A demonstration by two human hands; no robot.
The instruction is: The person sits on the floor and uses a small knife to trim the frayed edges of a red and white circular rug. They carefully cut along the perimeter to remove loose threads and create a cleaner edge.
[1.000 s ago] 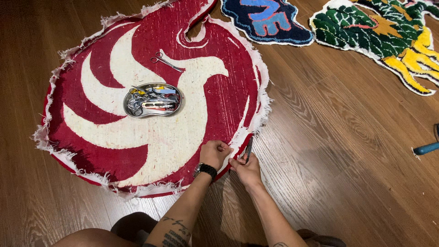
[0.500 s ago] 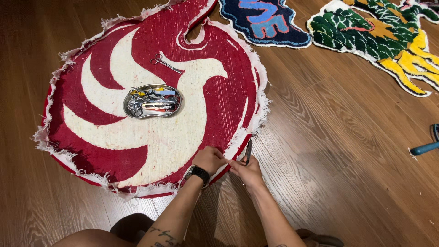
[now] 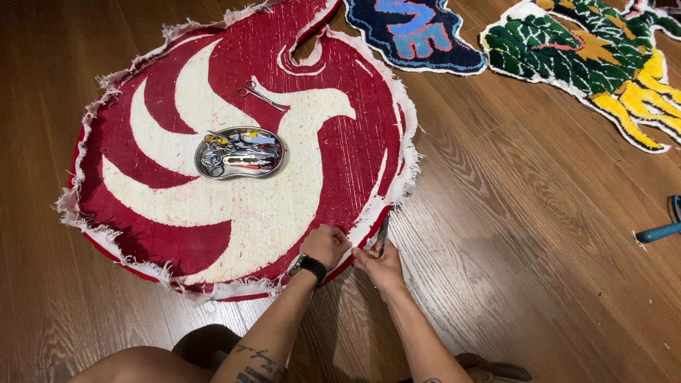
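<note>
Your left hand (image 3: 325, 246) pinches the near right edge of the red and white rug (image 3: 234, 149) on the floor, while your right hand (image 3: 379, 264), just beside it, grips scissors (image 3: 383, 232) pointing far along that frayed edge.

A large round red-and-white tufted rug (image 3: 234, 149) with a bird design lies backing-up on the wooden floor, its frayed white edge pinched at the near rim, where slim metal scissors (image 3: 383, 234) point upward.
</note>
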